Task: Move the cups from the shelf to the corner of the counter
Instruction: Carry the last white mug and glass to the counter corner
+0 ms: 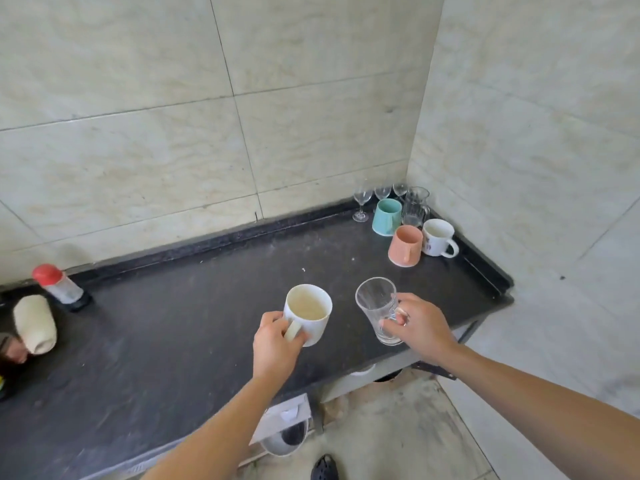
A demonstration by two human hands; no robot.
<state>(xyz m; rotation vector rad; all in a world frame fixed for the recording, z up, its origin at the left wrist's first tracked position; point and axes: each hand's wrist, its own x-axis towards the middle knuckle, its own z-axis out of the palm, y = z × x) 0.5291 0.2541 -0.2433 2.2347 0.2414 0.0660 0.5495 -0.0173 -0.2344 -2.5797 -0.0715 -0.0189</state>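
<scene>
My left hand grips the handle of a white mug, held upright over the dark counter. My right hand holds a clear glass mug by its handle, just to the right of the white one. In the far right corner of the counter stand a teal cup, a pink cup, a white printed mug, a clear glass mug and three wine glasses. No shelf is in view.
A red-capped bottle and a beige container lie at the counter's left end. Tiled walls close the back and right sides. Below the counter's front edge are a bowl and a dark shoe on the floor.
</scene>
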